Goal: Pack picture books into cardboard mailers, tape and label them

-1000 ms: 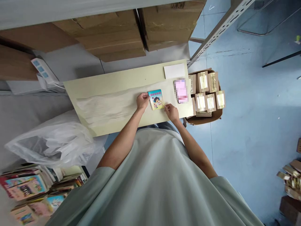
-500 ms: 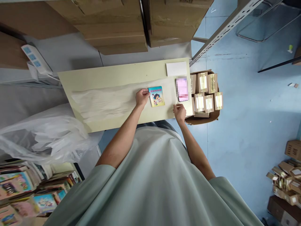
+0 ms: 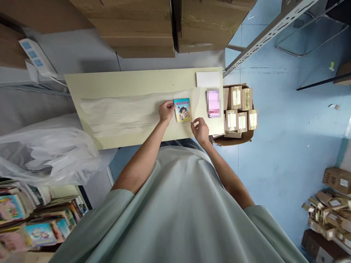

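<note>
A small picture book (image 3: 182, 110) with a blue and yellow cover lies on a white translucent sheet (image 3: 123, 113) spread along the table. My left hand (image 3: 166, 110) grips the book at its left edge, fingertips by the upper corner. Close to the book's lower right corner is my right hand (image 3: 200, 130), fingers bent, with a small gap between thumb and forefinger and nothing seen in it. A phone (image 3: 213, 103) with a pink, blurred screen lies right of the book. Above the phone sits a white rectangular pad or card (image 3: 207, 79).
Beside the pale yellow table (image 3: 115, 82), a carton (image 3: 248, 137) holds several small taped boxes. Large cardboard boxes (image 3: 139, 33) line the far side. A clear plastic bag (image 3: 55, 153) hangs at the left, above stacked books (image 3: 41, 233). A power strip (image 3: 37, 56) is at the upper left.
My right hand has moved left, from below the phone to the book's lower right corner. My left hand stays at the book's left edge. The view has shifted slightly.
</note>
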The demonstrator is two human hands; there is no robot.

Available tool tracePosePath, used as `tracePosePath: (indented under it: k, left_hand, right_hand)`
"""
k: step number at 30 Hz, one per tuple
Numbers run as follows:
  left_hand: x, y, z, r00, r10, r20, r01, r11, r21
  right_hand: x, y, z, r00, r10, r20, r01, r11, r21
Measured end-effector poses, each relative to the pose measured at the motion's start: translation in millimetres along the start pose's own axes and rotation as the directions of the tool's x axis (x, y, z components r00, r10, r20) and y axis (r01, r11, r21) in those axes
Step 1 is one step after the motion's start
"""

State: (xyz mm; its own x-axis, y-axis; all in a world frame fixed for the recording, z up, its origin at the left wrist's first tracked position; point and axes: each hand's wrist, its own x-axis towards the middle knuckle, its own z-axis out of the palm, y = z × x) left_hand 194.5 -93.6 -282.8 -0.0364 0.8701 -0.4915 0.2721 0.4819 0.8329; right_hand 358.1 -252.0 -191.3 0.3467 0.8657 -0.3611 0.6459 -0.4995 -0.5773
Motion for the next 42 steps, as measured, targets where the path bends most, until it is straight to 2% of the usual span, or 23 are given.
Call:
tracePosePath:
  k: [5, 10, 13, 15, 17, 20, 22, 24, 28, 32, 35, 37, 40, 42]
  left_hand:
    - [-25.4, 3.7, -10.4, 0.999, 0.029, -0.021, -0.025, 0.989, 0.149]
    - [-61.1, 8.4, -13.7, 1.0, 0.014, 0.006, -0.016, 0.94, 0.341]
    - [-70.3, 6.6, -10.0, 1.0, 0.014, 0.012, -0.018, 0.899, 0.437]
    - [-71.6, 3.2, -8.3, 1.0, 0.016, 0.007, -0.017, 0.899, 0.437]
    - [-71.6, -0.6, -7.7, 1.0, 0.019, -0.007, -0.015, 0.918, 0.396]
    - [-72.3, -4.9, -7.1, 1.0, 0.029, -0.008, -0.025, 0.944, 0.328]
    - [-73.9, -6.2, -6.0, 0.999, 0.034, -0.012, -0.028, 0.95, 0.312]
    - [-76.0, -6.3, -4.5, 0.999, 0.044, -0.027, -0.033, 0.948, 0.317]
    - [-81.1, -3.7, -2.1, 0.994, 0.105, -0.003, -0.098, 0.938, 0.333]
    - [-87.2, 5.7, 4.1, 0.986, 0.16, 0.054, -0.168, 0.907, 0.386]
    - [-91.9, 16.7, 19.1, 0.994, 0.109, 0.03, -0.111, 0.885, 0.452]
    - [-94.1, 23.1, 33.4, 0.998, 0.058, -0.025, -0.039, 0.868, 0.494]
    - [-95.0, 27.2, 51.9, 0.992, 0.034, -0.124, 0.036, 0.851, 0.523]
    - [-94.8, 26.1, 56.5, 0.987, 0.036, -0.157, 0.051, 0.854, 0.517]
  right_hand:
    - [5.0, -23.4, 23.8, 0.973, -0.09, 0.211, 0.122, 0.982, -0.144]
    - [13.8, -33.9, 34.7, 0.919, -0.136, 0.37, 0.272, 0.897, -0.348]
    - [17.6, -33.3, 36.2, 0.888, -0.144, 0.436, 0.328, 0.864, -0.382]
    - [18.6, -30.1, 34.8, 0.876, -0.163, 0.454, 0.342, 0.874, -0.345]
    - [20.3, -25.2, 30.5, 0.881, -0.195, 0.43, 0.33, 0.907, -0.264]
    - [31.1, -16.7, 19.5, 0.947, -0.191, 0.259, 0.236, 0.96, -0.152]
    - [46.8, -12.1, 12.3, 0.987, -0.117, 0.111, 0.129, 0.986, -0.103]
    - [67.2, -10.0, 8.2, 0.999, -0.025, 0.034, 0.026, 0.998, -0.051]
    - [103.1, -14.8, 11.7, 0.993, 0.108, 0.049, -0.11, 0.993, 0.041]
    - [117.3, -24.7, 18.6, 0.977, 0.206, 0.057, -0.209, 0.977, 0.043]
    - [121.3, -29.7, 20.6, 0.964, 0.255, 0.077, -0.258, 0.966, 0.029]
    - [124.0, -31.9, 21.8, 0.961, 0.261, 0.092, -0.264, 0.964, 0.026]
    - [127.3, -35.3, 23.4, 0.965, 0.238, 0.108, -0.24, 0.971, 0.013]
    - [127.0, -38.1, 22.0, 0.971, 0.205, 0.124, -0.206, 0.979, -0.011]
